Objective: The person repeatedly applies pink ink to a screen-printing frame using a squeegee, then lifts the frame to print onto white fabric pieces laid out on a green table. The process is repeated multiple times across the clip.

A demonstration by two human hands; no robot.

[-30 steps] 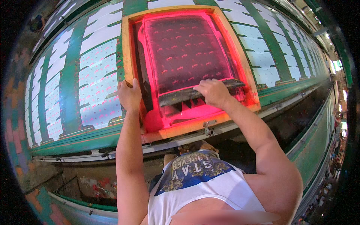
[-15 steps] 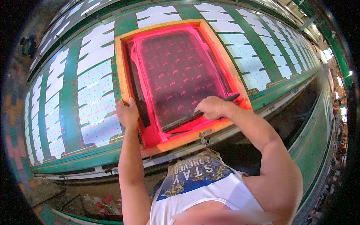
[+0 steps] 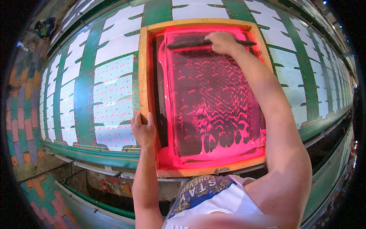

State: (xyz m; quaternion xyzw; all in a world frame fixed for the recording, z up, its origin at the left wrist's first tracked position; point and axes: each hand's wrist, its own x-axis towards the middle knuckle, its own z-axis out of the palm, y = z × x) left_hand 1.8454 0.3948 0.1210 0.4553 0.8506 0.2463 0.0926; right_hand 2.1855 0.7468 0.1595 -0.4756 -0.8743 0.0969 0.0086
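Note:
A wooden-framed printing screen lies on the long green table, its mesh dark and smeared with bright pink ink. My right hand grips a long dark squeegee, which lies crosswise on the mesh near the far end of the frame. Rippled streaks of pink ink cover the middle and right of the mesh, and a thicker band of ink runs along the near edge. My left hand is closed on the left side of the wooden frame, close to its near corner.
White fabric pieces with small pink prints lie in rows to the left; more pale pieces lie to the right. The green table's edge rail runs along the near side. Another person is at the far left, over a coloured brick floor.
My right hand has moved the squeegee from the near end of the mesh to the far end. Streaky pink ink now shows on the mesh. My left hand still holds the frame.

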